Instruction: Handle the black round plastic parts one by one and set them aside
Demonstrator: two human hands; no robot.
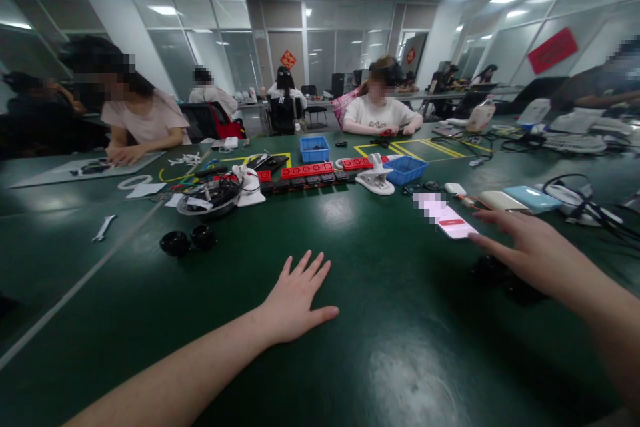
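Note:
My left hand lies flat on the green tabletop, fingers spread and nothing in it. Over on the right, my right hand hovers above the table with its fingers stretched out, holding nothing. Its fingertips are close to a lit phone lying face up; whether they touch it I cannot tell. Below that hand sit black rounded objects, partly hidden by it. A similar pair of black rounded pieces rests to the left of my left hand.
Across the middle run red and black power strips, between white clamp-like stands. There are blue bins, a metal bowl of cables and a wrench. Power banks and cables lie right. Co-workers sit opposite.

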